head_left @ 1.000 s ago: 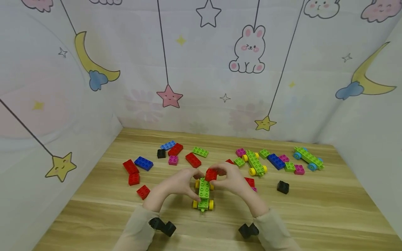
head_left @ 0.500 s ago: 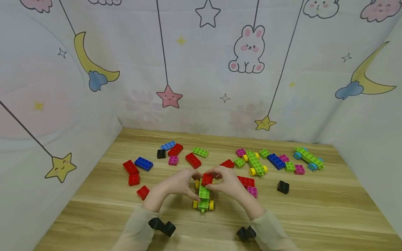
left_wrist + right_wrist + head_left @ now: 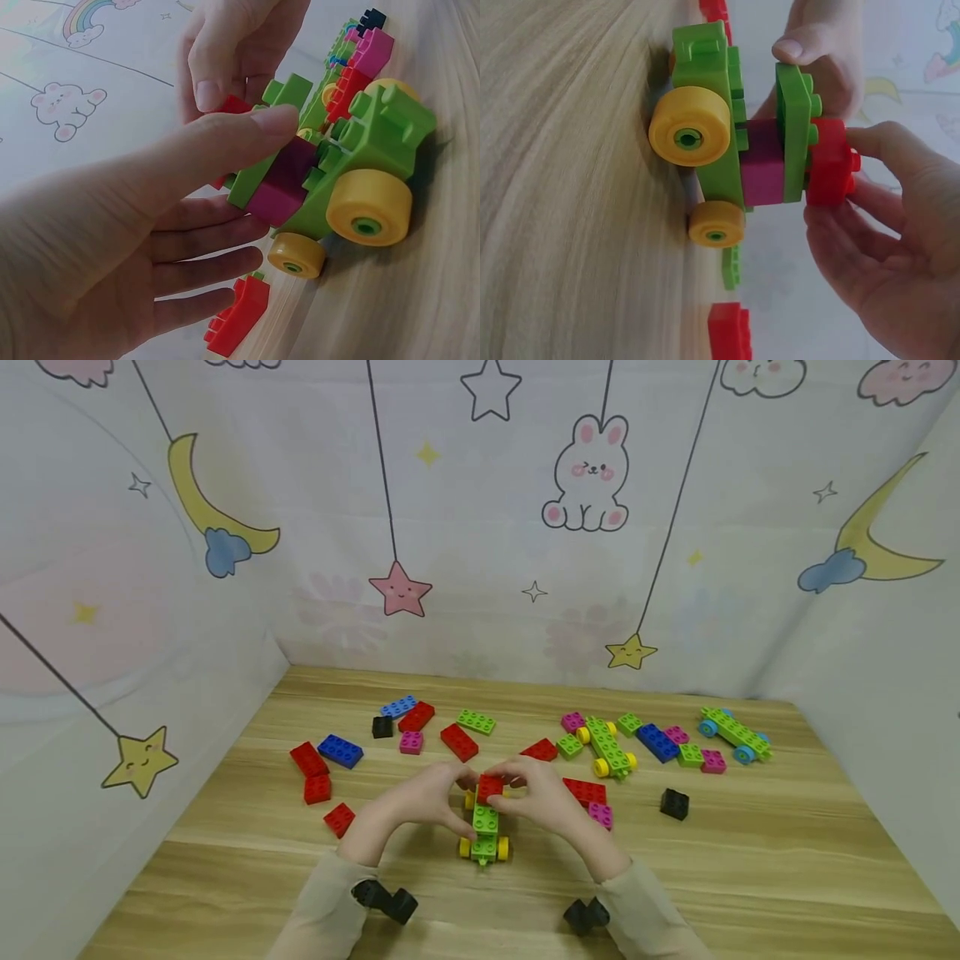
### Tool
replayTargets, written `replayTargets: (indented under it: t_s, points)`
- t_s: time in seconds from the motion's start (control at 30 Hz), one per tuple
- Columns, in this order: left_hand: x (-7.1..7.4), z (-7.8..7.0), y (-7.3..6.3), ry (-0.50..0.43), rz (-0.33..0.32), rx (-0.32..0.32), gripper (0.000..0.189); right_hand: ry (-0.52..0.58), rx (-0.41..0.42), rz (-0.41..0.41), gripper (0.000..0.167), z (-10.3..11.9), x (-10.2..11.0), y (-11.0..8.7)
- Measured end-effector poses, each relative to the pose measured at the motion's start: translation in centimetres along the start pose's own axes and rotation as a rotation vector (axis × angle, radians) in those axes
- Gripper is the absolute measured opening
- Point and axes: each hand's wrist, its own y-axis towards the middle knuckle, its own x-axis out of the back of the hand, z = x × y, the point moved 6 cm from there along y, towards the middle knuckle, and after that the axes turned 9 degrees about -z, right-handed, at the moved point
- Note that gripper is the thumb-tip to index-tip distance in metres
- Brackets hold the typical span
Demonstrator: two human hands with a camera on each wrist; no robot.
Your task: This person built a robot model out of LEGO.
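Observation:
A green toy car [image 3: 484, 821] with yellow wheels stands on the table between the hands. On its chassis sits a magenta brick [image 3: 763, 165], topped by a flat green brick [image 3: 792, 142]. My left hand [image 3: 429, 797] holds the car from the left, its thumb on the flat green brick and its fingers by the magenta brick. My right hand [image 3: 542, 789] pinches a red brick [image 3: 490, 788] between thumb and fingers on the far end of the flat green brick. The right wrist view has the red brick against the green studs; whether it is fully seated I cannot tell.
Behind the hands lie loose bricks, among them a blue brick [image 3: 341, 751], a red brick [image 3: 459, 742] and a black brick [image 3: 674, 804]. Farther right stand a yellow-wheeled chassis [image 3: 608, 747] and a blue-wheeled chassis [image 3: 735, 734]. A printed cloth [image 3: 495, 527] walls the table's back and sides.
The right hand has moved left and brought the red brick from a tilt at the green brick's corner to level over its far end. The left hand has stayed at the car.

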Motion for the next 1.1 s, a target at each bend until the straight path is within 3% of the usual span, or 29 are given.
replayTargets:
  t_s: [0.57, 1.1]
  points:
    - [-0.15, 0.54, 0.13, -0.035, -0.004, -0.024, 0.063, 0.03, -0.022, 0.015, 0.03, -0.23, -0.05, 0.06]
    - [-0.31, 0.73, 0.26, -0.05, -0.007, 0.009, 0.061, -0.029, -0.031, -0.017, 0.029, -0.07, -0.35, 0.11]
